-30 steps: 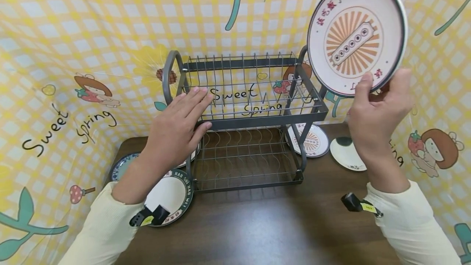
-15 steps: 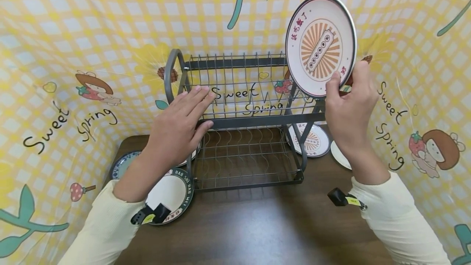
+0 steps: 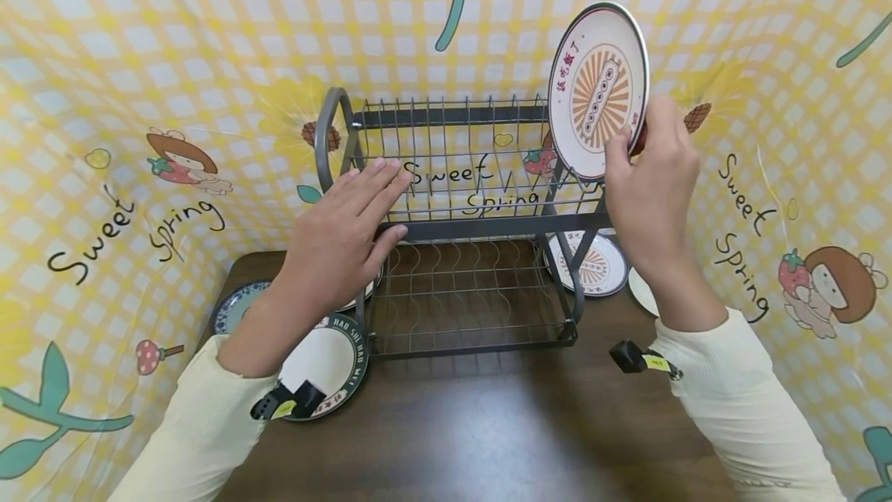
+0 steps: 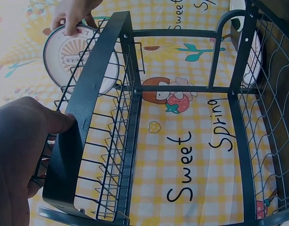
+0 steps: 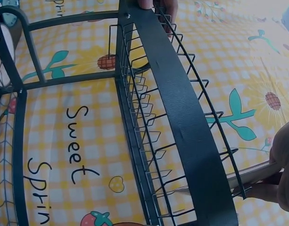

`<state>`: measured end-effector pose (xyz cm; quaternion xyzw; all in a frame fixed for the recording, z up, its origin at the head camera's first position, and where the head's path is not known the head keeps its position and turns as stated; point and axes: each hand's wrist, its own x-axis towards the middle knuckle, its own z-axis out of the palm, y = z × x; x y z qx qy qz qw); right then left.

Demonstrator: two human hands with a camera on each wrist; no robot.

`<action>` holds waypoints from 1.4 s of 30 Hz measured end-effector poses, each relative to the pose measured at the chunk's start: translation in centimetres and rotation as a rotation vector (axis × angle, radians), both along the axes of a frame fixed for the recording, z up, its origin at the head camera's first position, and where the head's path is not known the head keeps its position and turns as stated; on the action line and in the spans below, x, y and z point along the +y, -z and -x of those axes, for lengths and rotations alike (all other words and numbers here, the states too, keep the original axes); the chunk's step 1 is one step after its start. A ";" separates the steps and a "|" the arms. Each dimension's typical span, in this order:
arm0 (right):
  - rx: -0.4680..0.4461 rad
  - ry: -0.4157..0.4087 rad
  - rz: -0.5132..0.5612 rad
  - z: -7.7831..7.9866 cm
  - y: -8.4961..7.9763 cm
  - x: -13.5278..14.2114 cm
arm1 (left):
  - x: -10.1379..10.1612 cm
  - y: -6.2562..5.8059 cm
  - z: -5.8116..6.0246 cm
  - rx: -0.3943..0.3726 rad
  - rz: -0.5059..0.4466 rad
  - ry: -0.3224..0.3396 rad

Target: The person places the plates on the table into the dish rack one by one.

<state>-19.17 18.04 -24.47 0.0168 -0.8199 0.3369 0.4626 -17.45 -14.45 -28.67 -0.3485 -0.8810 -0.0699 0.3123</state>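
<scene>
A two-tier dark metal dish rack stands on the table. My left hand grips the left part of its upper front bar, thumb on the front face and fingers laid over the wires. My right hand pinches a white plate by its lower right edge. The plate has a dark rim and an orange sunburst, and stands nearly upright at the upper tier's right end. In the right wrist view the plate appears edge-on, its lower part among the wires; in the left wrist view its face shows behind them.
A green-rimmed plate and a blue-patterned plate lie left of the rack, partly under my left arm. Another sunburst plate and a white plate lie at the right. Yellow checked cloth hangs around the table.
My right hand has carried the plate left and down from the upper right to the rack's right end, turning it more edge-on. My left hand has stayed on the bar.
</scene>
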 end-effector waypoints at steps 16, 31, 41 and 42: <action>-0.163 0.054 -0.183 1.0 -1.9 -0.5 | 0.1 0.0 0.0 -0.022 0.009 -0.007; -0.331 0.060 -0.230 1.7 -3.7 0.1 | 0.1 -0.2 0.0 -0.029 -0.002 0.002; -0.327 0.129 -0.176 1.4 -4.0 0.2 | 0.1 -0.2 -0.1 -0.016 -0.010 0.005; -0.311 0.140 -0.170 1.4 -4.0 0.1 | 0.1 -0.2 -0.1 -0.017 -0.008 0.005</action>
